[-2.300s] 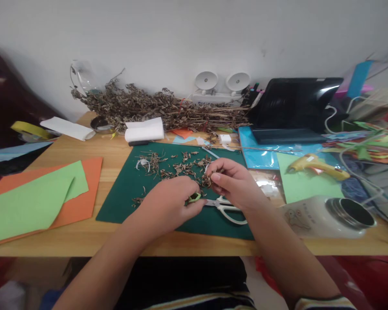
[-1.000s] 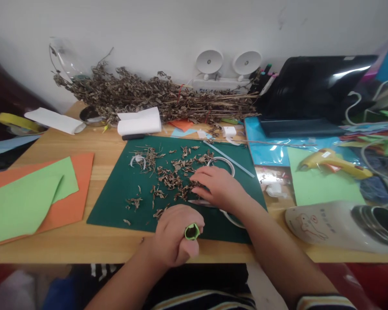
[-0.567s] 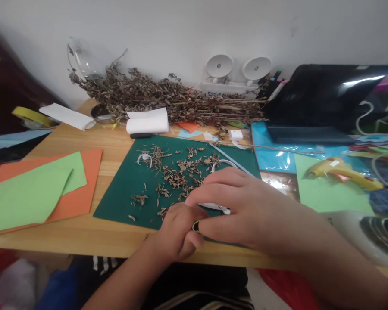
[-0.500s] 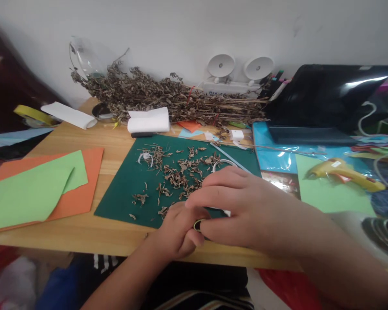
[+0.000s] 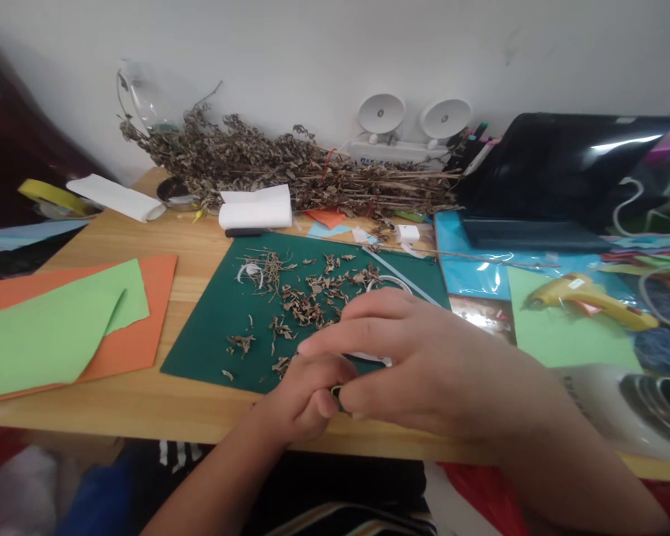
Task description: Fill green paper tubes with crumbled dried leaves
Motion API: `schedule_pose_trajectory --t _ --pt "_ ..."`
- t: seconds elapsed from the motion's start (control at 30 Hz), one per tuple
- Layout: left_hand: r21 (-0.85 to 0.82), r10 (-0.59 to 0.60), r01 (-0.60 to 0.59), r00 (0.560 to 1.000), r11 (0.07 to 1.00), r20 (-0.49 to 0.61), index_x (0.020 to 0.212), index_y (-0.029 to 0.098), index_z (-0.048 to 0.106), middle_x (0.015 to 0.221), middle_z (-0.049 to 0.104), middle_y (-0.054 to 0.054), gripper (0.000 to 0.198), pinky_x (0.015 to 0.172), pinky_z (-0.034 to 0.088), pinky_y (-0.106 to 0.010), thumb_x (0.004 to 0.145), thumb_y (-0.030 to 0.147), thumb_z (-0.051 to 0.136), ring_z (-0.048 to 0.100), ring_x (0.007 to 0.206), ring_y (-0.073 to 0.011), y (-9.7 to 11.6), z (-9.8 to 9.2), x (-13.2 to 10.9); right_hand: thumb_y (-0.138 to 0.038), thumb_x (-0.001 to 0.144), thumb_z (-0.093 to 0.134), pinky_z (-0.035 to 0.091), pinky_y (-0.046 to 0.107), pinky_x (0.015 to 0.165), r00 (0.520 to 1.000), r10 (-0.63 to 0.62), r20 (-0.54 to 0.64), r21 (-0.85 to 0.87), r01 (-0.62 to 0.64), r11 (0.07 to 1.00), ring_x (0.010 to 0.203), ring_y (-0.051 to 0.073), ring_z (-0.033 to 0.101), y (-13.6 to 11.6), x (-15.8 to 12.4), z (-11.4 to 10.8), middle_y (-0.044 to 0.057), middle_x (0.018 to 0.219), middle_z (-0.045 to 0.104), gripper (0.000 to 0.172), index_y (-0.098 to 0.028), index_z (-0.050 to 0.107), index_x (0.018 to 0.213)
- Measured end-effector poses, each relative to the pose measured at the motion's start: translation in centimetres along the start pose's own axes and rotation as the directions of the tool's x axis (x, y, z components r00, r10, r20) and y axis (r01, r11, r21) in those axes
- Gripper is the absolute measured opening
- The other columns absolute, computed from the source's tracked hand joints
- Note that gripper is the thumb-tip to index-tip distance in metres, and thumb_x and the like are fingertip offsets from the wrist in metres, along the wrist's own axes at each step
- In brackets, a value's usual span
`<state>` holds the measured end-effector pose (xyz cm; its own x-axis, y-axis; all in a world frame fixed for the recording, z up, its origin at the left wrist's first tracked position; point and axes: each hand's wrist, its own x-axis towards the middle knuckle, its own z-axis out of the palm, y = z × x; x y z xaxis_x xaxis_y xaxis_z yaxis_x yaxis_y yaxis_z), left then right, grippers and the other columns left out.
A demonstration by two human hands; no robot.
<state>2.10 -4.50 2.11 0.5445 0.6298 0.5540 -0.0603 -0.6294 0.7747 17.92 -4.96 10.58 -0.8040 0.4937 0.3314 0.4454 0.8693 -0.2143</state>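
Note:
My left hand is closed near the table's front edge, with a small rolled piece with a thin yellow-green edge held at its thumb and finger. My right hand reaches over from the right; its thumb presses at that piece, and its fingers curve across the left hand. Most of the piece is hidden by the fingers. Beyond the hands, crumbled dry leaves lie scattered over the green cutting mat. A white ring-shaped item shows partly behind the right hand.
Bundled dried plants line the wall beside a white twin-disc device. Green sheets on orange paper lie left. On the right are a yellow glue gun, a dark tablet and an open-mouthed bottle.
Both hands have shifted slightly left together. The right hand's fingers reach farther over the left hand, and less of the green-edged piece shows.

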Motion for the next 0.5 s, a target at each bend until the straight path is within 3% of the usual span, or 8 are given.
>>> schedule_pose_trajectory --t 0.17,0.3,0.4,0.47,0.5 --pt "-0.227 -0.01 0.024 0.998 0.974 0.06 0.06 0.016 0.052 0.049 0.054 -0.002 0.04 0.047 0.041 -0.024 0.084 0.039 0.03 0.05 0.047 -0.0128 -0.3 0.1 0.5 -0.018 0.078 0.049 0.034 0.037 0.084 0.99 -0.043 0.133 -0.047 0.05 0.998 0.097 0.017 0.043 0.5 1.0 -1.2 -0.005 0.118 0.05 0.016 -0.027 0.062 0.076" --pt "-0.278 -0.021 0.046 0.995 0.96 0.094 0.056 0.016 0.052 0.05 0.053 -0.003 0.049 0.053 0.043 -0.024 0.085 0.043 0.023 0.051 0.051 -0.0129 -0.6 0.1 0.2 -0.018 0.076 0.052 0.035 0.037 0.081 0.989 -0.067 0.134 -0.021 0.071 0.997 0.094 0.018 0.044 0.3 1.3 -1.0 -0.003 0.112 0.053 0.012 -0.025 0.061 0.079" --pt "-0.21 -0.057 0.059 0.998 0.976 0.019 0.064 0.015 0.055 0.051 0.054 -0.004 0.055 0.054 0.042 -0.027 0.083 0.051 0.017 0.051 0.053 -0.0146 -1.2 0.3 -0.5 -0.022 0.076 0.053 0.037 0.032 0.081 0.995 -0.096 0.031 0.094 0.092 0.991 0.091 0.015 0.047 0.9 0.8 -0.5 -0.001 0.106 0.056 0.007 -0.022 0.059 0.078" --pt "-0.21 -0.086 0.084 0.996 0.974 -0.001 0.066 0.015 0.055 0.048 0.053 -0.004 0.055 0.051 0.041 -0.026 0.083 0.049 0.016 0.049 0.049 -0.0133 -1.5 0.5 -1.0 -0.026 0.079 0.05 0.039 0.027 0.08 0.989 -0.067 -0.129 0.194 0.092 0.977 0.09 0.012 0.05 2.4 0.1 -0.2 0.002 0.101 0.058 0.012 -0.019 0.057 0.072" --pt "-0.225 -0.097 0.091 0.995 0.97 -0.015 0.066 0.015 0.054 0.047 0.052 -0.003 0.055 0.05 0.04 -0.026 0.083 0.05 0.015 0.048 0.047 -0.0128 -1.7 0.7 -1.2 -0.029 0.08 0.046 0.04 0.025 0.077 0.979 0.039 -0.201 0.213 0.005 0.977 0.091 0.012 0.051 3.6 -0.3 0.0 0.002 0.1 0.057 0.019 -0.019 0.056 0.069"
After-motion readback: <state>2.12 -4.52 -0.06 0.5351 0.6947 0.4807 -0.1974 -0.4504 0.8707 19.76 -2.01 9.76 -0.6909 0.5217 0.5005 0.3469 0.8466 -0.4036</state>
